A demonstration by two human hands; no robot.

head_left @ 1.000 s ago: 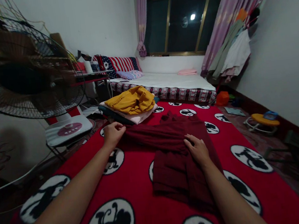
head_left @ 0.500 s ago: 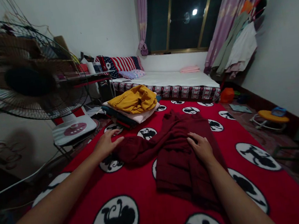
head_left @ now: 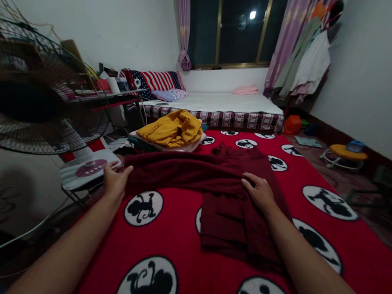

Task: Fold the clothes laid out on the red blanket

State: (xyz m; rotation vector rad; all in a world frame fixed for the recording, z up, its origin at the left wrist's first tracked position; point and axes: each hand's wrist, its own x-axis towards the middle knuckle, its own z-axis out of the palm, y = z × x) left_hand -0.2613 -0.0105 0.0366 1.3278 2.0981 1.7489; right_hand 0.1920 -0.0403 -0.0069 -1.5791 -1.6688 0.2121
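A dark maroon garment (head_left: 224, 196) lies partly folded on a red blanket (head_left: 184, 274) printed with white circles and black monkeys. My left hand (head_left: 115, 179) grips the end of its sleeve and holds it stretched out to the left, near the fan base. My right hand (head_left: 260, 194) lies flat, fingers spread, pressing on the folded middle of the garment.
A standing fan (head_left: 22, 92) with a white base (head_left: 88, 166) is close on the left. A yellow garment (head_left: 174, 128) tops a pile of folded clothes behind the maroon one. A low bed (head_left: 219, 107) runs under the window. Clothes hang at the right wall; a small yellow stool (head_left: 348, 153) stands on the floor.
My left hand has pulled the sleeve out straight to the left after letting it go slack half a second ago. My right hand stays on the folded part.
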